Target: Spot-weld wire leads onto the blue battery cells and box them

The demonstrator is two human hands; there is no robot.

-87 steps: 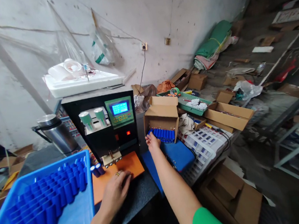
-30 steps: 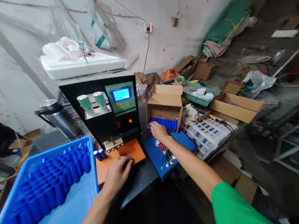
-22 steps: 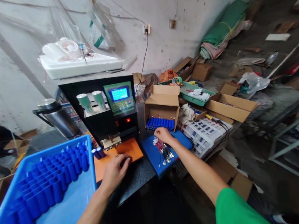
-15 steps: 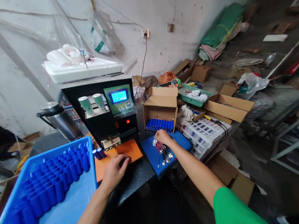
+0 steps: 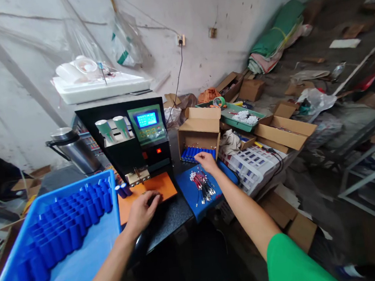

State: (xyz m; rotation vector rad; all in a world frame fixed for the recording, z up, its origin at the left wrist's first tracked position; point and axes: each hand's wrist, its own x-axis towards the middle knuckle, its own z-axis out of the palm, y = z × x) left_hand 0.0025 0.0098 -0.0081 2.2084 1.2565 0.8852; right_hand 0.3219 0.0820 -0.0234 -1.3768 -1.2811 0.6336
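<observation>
Blue crate [image 5: 88,276] fills my near-left corner. Welder [image 5: 130,142] at back, carton [image 5: 200,134] just right of it. Left hand [image 5: 141,210] flat on orange pad's [image 5: 163,185] front edge, fingers released. Right hand [image 5: 206,161] at carton mouth, above wire bundle [image 5: 203,187] on blue mat [image 5: 193,198]; grip: can't tell.

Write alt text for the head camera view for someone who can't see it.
A person's right hand reaches toward blue cells in an open cardboard box, above a bundle of red wires on a blue mat. The left hand rests on an orange pad below a black machine; a blue tray of cells sits left.
</observation>
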